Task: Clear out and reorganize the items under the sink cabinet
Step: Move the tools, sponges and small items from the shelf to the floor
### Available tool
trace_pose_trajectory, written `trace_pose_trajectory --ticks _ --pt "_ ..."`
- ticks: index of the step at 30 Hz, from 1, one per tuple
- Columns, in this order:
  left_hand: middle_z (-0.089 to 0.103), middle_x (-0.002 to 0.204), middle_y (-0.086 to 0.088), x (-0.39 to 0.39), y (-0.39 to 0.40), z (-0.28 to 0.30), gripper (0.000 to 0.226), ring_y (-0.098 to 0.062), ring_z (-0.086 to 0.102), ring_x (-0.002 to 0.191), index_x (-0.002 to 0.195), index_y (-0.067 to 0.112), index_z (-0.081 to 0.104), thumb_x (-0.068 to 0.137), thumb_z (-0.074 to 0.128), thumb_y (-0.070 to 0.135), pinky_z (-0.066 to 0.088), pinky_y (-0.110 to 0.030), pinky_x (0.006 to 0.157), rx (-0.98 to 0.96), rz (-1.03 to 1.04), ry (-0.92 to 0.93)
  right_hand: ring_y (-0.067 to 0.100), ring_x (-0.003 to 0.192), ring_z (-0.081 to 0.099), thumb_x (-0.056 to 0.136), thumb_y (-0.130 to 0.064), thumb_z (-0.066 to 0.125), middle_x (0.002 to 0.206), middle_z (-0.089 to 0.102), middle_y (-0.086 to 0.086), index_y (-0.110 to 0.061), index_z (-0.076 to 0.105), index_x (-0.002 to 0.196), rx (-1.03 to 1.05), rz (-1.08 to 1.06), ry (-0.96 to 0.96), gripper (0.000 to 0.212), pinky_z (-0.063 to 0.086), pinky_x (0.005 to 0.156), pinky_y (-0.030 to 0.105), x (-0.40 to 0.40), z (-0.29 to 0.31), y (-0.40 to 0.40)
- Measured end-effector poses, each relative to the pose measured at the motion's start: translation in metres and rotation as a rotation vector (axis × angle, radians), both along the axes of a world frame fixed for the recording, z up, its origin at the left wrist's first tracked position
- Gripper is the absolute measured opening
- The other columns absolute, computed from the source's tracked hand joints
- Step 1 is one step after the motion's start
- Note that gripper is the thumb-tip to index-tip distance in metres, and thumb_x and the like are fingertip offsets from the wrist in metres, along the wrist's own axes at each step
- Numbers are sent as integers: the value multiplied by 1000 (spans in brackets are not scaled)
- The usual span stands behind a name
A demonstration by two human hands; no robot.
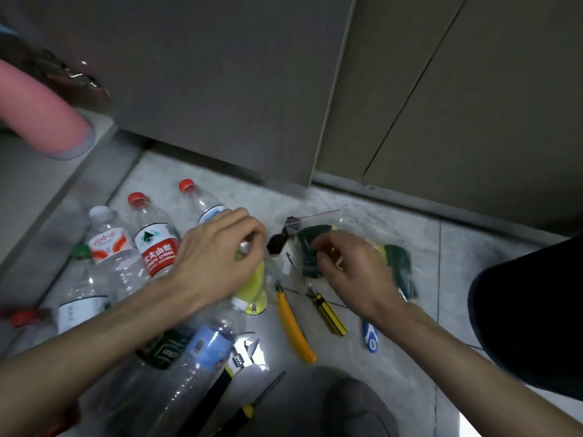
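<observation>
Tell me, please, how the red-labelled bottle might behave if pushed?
The red-labelled bottle looks clear and empty, so probably light. It lies on its side on smooth floor tile, so it may roll or skid, though neighbouring bottles could stop it.

Bottles (151, 244) lie at nine o'clock on the floor (394, 357), utility knives (295, 326) at centre, bagged sponges (400, 266) at two o'clock.

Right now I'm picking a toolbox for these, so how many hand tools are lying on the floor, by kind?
Utility knives: 2, a yellow one and a black-and-yellow one
Adjustable wrench: 1
Blue-and-white-handled tool, its working end hidden under the right arm: 1
Black-and-yellow-handled tool at the bottom edge, kind unclear: 1
Total: 5
</observation>
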State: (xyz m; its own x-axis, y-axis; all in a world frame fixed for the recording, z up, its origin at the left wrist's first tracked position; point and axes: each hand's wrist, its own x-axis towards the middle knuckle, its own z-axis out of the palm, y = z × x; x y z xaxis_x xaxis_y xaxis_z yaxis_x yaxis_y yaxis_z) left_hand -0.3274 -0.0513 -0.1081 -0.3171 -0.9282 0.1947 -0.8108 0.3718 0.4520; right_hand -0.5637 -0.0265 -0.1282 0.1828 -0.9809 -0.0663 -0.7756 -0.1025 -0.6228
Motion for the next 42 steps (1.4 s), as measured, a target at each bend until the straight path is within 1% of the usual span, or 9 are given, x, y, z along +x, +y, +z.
trace_pose_trajectory --ticks 5,11,18,21,26,31,34,37,42 --pt "67 82 9 70 -2 9 23 -15 62 75 84 23 68 84 49 35 48 -32 64 54 261 -5 15 99 58 93 -35 50 101 65 -9 -27 67 105 -56 312 42 23 49 78 37 84 18 -43" --pt "72 82 7 184 -8 25 27 -21 68 79 85 26 69 80 47 42 54 -39 73 142 676 24 12 102 55 89 -29 57 102 61 -16 -29 64 109 -155 491 -19 20 46 84 34 211 46 -122" --pt "74 90 3 286 -29 56 22 -27 69 91 79 34 66 75 46 43 53 -33 74 161 921 -35 34 128 49 79 -49 74 134 56 12 -13 51 135 -128 236 -211 71 46 102 43 373 94 -209" --pt "74 98 1 311 -43 68 16 -30 68 97 88 31 67 82 53 36 54 -34 79 143 993 -18 37 131 43 82 -50 74 136 51 15 -10 46 136 -126 135 -230 73 39 102 43 410 92 -218" --pt "69 101 4 326 -75 93 14 -23 65 101 96 30 65 88 54 26 52 -33 86 88 959 87 34 104 60 93 -40 63 106 67 7 -15 62 103 -224 81 -364 26 50 81 42 413 88 -221" --pt "55 135 1 314 -130 115 50 -20 57 118 137 23 52 87 58 19 48 -38 101 -101 822 195 20 94 58 92 -47 63 92 62 -10 -22 61 93 -291 184 -479 26 49 77 40 365 85 -205" --pt "41 151 -9 299 -160 113 69 -28 38 141 153 14 31 90 58 18 35 -42 114 -83 780 171 21 88 61 92 -47 64 89 66 -5 -21 62 92 -231 220 -459 26 51 79 44 339 82 -199" --pt "55 138 -10 289 -175 100 73 -29 51 128 155 11 25 89 58 14 44 -39 105 -62 805 259 20 80 60 91 -47 66 84 66 -2 -19 63 91 -186 243 -469 28 53 79 46 320 78 -192" --pt "66 113 -15 287 -186 88 43 -31 64 104 130 16 54 89 65 11 52 -42 93 -69 874 521 23 82 63 88 -50 65 86 68 -2 -19 64 92 -136 278 -505 32 54 80 50 307 77 -181"
